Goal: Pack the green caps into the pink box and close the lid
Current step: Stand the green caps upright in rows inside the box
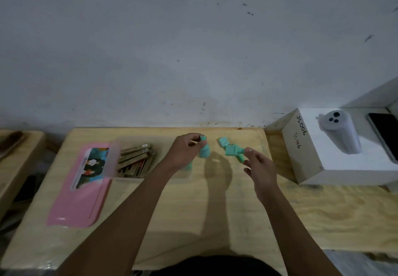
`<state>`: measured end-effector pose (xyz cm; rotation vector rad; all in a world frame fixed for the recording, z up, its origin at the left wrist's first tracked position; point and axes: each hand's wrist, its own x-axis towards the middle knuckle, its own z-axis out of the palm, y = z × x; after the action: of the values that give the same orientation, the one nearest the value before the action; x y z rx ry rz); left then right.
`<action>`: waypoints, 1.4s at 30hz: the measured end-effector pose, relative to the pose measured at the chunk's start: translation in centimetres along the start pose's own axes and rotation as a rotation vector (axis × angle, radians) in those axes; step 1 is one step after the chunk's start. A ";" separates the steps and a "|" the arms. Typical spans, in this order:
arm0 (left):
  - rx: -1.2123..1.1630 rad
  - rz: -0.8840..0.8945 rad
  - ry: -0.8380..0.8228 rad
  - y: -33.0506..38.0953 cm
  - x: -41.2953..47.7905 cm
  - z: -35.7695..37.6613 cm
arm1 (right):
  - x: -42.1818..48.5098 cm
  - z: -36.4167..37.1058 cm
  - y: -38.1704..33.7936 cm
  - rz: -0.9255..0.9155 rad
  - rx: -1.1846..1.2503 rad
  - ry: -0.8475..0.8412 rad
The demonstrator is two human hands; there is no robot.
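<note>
The left hand [183, 153] and the right hand [258, 168] are bare. The left forearm [133, 200] and the right forearm [286, 215] are uncovered along all their visible length. A pale thumbnail shows on the right hand. At the bottom edge, a dark, near-black garment [215, 265] covers the torso; dim light hides its detail.

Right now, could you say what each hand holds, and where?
The left hand pinches a green cap by its top; the right hand touches a second cap at its end, grip unclear.
</note>
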<state>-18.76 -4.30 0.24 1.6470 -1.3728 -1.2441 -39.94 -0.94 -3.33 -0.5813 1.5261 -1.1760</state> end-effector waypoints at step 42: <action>0.390 0.132 0.163 -8.7 -2.2 -4.9 | -2.8 12.7 4.2 -0.677 -1.530 -0.317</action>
<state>-11.13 -0.53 -5.43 1.8326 -1.6644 -0.7806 -26.35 -1.65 -5.11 -2.2764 1.7662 -0.0526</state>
